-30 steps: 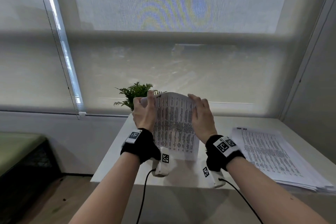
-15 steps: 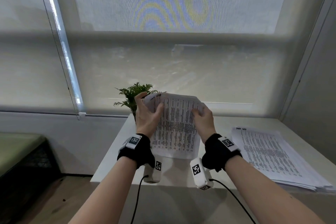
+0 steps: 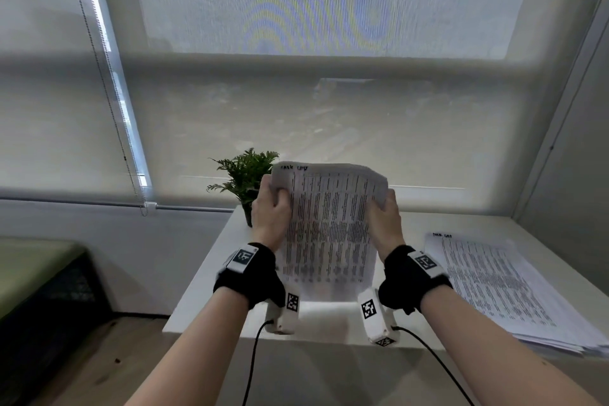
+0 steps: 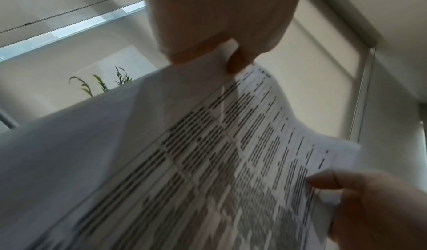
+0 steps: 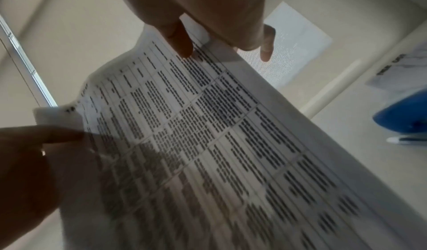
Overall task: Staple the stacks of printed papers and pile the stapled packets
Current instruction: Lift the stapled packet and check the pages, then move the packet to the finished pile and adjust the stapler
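Observation:
I hold a thin stack of printed papers (image 3: pixel 329 224) upright above the white table (image 3: pixel 211 273), its bottom edge just over the tabletop. My left hand (image 3: pixel 272 208) grips its upper left edge, thumb on the printed face. My right hand (image 3: pixel 385 214) grips the upper right edge. The left wrist view shows the sheets (image 4: pixel 231 144) pinched by the left hand (image 4: pixel 231 53), with the right hand's fingers (image 4: pixel 335 181) at the far edge. In the right wrist view, the right hand (image 5: pixel 208 34) holds the sheets (image 5: pixel 208 126), and a blue stapler-like object (image 5: pixel 404 117) lies on the table.
A large pile of printed papers (image 3: pixel 494 283) lies on the table's right side. A small potted plant (image 3: pixel 245 181) stands at the back left corner. A wall panel (image 3: pixel 576 175) borders the table on the right; a roller blind (image 3: pixel 296 76) hangs behind. A pen (image 5: pixel 406 139) lies beside the blue object.
Both hands have slid outward to the side edges of the stack and the sheets now stand flatter and wider; the left thumb has moved off the middle of the page.

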